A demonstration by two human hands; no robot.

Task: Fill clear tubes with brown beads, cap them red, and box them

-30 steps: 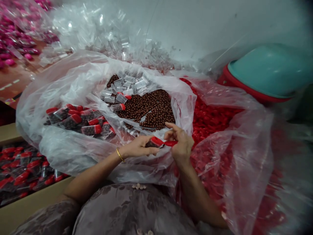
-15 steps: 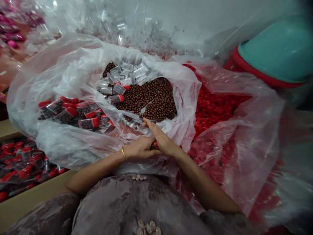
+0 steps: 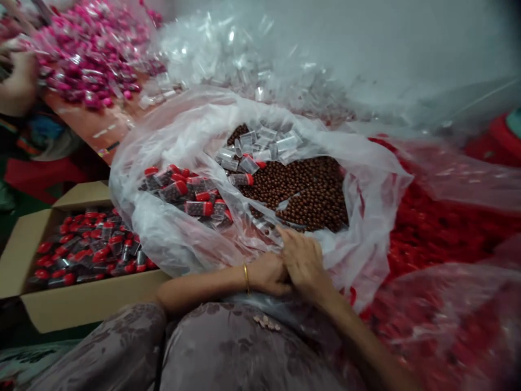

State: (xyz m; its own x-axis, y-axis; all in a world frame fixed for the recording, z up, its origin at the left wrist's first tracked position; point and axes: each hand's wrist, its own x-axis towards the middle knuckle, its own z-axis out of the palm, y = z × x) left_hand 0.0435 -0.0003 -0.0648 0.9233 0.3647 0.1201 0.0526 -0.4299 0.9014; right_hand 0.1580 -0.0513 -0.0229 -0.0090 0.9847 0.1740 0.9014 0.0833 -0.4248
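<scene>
My left hand (image 3: 269, 273), with a gold bangle on the wrist, is closed in front of my body; half a second ago the red cap of a small tube showed in it. My right hand (image 3: 303, 262) lies across its fingers, its own fingers bent together. What sits between the hands is hidden now. Just beyond them, brown beads (image 3: 309, 187) lie in an opened plastic bag (image 3: 179, 247). Clear tubes (image 3: 266, 144) rest at the back of the beads. Filled tubes with red caps (image 3: 187, 193) are heaped on the left of the bag.
A cardboard box (image 3: 89, 298) of red-capped tubes stands at lower left. Red caps (image 3: 439, 228) fill a bag on the right. Clear plastic pieces (image 3: 244, 54) are piled behind. Pink items (image 3: 91, 60) lie at far left, near another person's hand (image 3: 20, 81).
My view has swung left, so the box, pink pile and other person's hand show more. My right hand's fingers have curled over my left hand, and the red cap between them is now hidden.
</scene>
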